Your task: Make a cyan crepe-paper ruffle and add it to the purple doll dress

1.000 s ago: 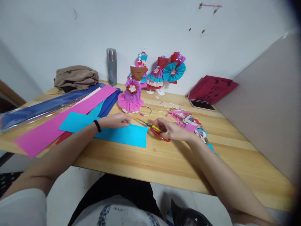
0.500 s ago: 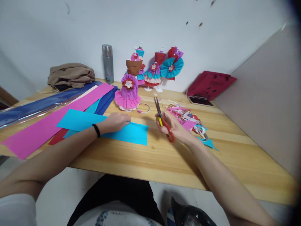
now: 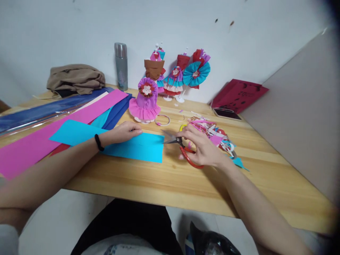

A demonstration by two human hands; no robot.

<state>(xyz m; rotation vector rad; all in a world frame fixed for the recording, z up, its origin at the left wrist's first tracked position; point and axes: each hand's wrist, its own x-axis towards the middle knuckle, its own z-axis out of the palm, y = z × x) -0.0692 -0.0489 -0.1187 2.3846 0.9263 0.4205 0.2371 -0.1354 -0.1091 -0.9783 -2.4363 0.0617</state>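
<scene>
Wooden table (image 3: 170, 187), two hands, one scissors (image 3: 178, 139), one bottle (image 3: 121, 66), one phone (image 3: 227, 114).

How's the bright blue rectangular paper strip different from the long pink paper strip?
The bright blue rectangular paper strip lies on top where they cross; the long pink paper strip runs beneath. The left hand rests on the blue strip, while neither hand is on the pink one. Both are straight-edged and lie mostly flat.
</scene>
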